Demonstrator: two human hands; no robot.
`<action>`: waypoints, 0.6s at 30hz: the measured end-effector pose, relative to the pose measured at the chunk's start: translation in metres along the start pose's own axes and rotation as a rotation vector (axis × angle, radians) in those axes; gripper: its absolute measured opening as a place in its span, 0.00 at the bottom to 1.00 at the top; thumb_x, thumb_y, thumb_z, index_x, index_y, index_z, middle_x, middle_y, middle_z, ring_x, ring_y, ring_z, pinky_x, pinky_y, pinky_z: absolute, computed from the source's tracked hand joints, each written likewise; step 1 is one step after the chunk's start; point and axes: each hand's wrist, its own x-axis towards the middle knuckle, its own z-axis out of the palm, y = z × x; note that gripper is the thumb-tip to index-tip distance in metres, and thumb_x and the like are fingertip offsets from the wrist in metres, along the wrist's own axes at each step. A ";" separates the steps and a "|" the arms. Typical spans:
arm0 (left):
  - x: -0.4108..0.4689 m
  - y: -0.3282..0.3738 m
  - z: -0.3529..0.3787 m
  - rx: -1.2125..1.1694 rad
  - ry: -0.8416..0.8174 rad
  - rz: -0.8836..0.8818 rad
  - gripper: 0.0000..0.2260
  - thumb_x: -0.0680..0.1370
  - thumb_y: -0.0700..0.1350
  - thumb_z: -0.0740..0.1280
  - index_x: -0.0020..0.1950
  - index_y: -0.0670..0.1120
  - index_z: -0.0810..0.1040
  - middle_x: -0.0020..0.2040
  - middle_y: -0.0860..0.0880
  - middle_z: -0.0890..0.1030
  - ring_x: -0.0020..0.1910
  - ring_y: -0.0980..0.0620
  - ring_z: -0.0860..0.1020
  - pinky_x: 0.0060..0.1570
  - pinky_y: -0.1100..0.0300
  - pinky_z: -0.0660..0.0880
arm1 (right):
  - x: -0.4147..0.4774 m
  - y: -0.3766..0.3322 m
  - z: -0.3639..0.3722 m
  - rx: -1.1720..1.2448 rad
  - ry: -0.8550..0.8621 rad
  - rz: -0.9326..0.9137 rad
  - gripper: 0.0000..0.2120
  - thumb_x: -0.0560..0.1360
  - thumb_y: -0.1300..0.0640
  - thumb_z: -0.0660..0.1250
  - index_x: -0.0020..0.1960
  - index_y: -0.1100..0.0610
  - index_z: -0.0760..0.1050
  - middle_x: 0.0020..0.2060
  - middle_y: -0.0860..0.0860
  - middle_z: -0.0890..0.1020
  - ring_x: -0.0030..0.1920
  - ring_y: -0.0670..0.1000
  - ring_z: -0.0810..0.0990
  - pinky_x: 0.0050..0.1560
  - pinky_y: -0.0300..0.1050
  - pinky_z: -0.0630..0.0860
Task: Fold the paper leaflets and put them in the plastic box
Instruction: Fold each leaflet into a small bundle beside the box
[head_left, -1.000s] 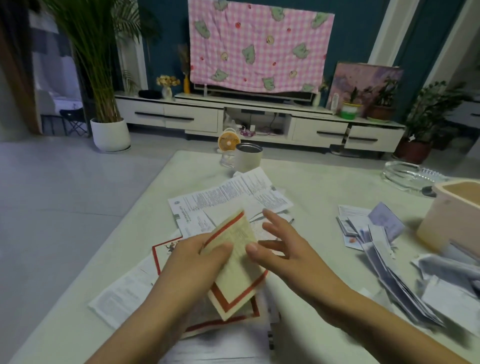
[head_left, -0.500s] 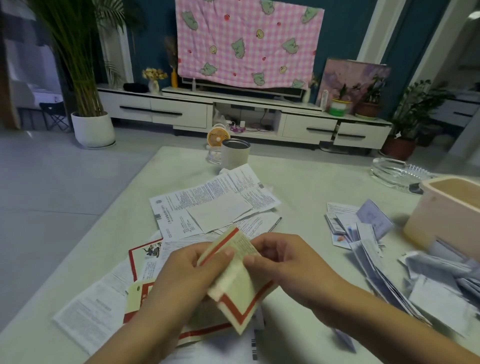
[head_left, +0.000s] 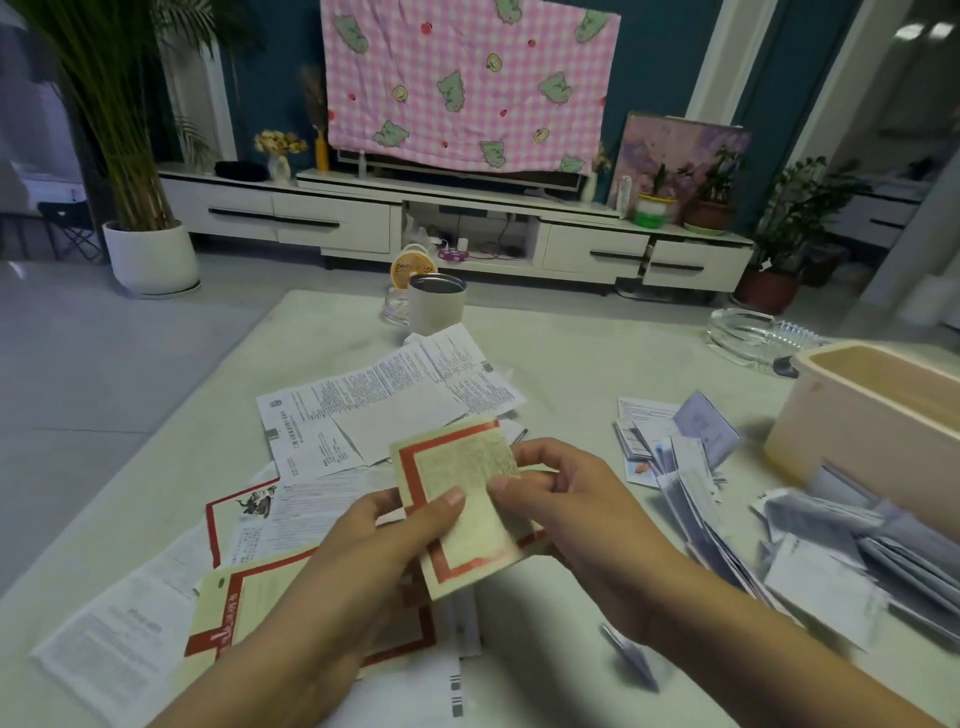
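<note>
Between left hand and right hand, pinched, sits the leaflet.

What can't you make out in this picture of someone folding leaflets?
All in the head view:
- Plastic box: cut off by the right edge, and its near wall hides its floor.
- Red-bordered leaflet: print too small to read; the left hand and right hand cover its lower part.
- Folded leaflets beside the box: too blurred to count.
</note>
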 end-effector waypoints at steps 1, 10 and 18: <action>0.001 0.000 0.004 -0.020 0.044 0.015 0.17 0.71 0.46 0.71 0.59 0.47 0.75 0.40 0.50 0.85 0.41 0.50 0.84 0.49 0.53 0.78 | 0.000 0.001 -0.002 0.019 0.029 -0.004 0.08 0.75 0.66 0.65 0.52 0.57 0.72 0.36 0.55 0.81 0.32 0.48 0.79 0.32 0.39 0.74; 0.005 -0.001 0.018 0.176 0.197 0.455 0.23 0.71 0.38 0.71 0.53 0.63 0.68 0.36 0.49 0.82 0.32 0.54 0.82 0.29 0.64 0.77 | -0.014 0.005 -0.019 -0.173 -0.052 -0.149 0.18 0.71 0.70 0.67 0.53 0.50 0.76 0.52 0.53 0.80 0.40 0.47 0.76 0.38 0.41 0.78; 0.002 -0.012 0.016 0.611 0.122 0.662 0.11 0.70 0.40 0.72 0.35 0.57 0.81 0.41 0.59 0.78 0.40 0.59 0.77 0.37 0.71 0.71 | -0.016 0.008 -0.039 -0.577 0.069 -0.266 0.06 0.72 0.59 0.69 0.43 0.48 0.81 0.42 0.46 0.77 0.41 0.42 0.74 0.42 0.30 0.70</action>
